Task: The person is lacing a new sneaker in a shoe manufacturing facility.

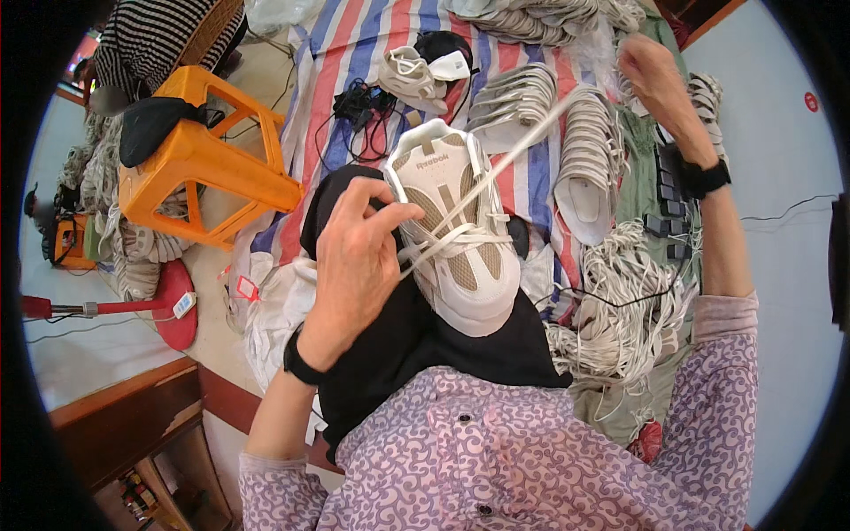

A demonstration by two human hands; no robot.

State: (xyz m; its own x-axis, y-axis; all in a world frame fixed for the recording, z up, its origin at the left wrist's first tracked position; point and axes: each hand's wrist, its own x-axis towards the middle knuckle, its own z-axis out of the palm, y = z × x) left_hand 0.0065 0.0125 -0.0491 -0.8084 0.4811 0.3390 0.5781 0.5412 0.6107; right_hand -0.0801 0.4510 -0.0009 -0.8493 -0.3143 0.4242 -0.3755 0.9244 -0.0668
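A white and beige sneaker (469,265) rests on my lap over dark cloth, its toe pointing toward me. Its pale shoelace (513,159) crosses the tongue and stretches tight up to the right. My right hand (651,71), raised at the upper right, is closed on the far end of that lace. At the sneaker's left side is my left hand (354,257), with bent fingers beside the eyelets. Loose lace strands pass by its edge, but what the curled fingers hold is hidden.
Nested rows of sneakers (589,168) stand on a striped sheet (341,26) ahead. At the right lies a heap of white laces (629,301). An orange stool (199,168) stands left, near a person in striped clothing (155,40). Black cables (363,106) lie beyond my knees.
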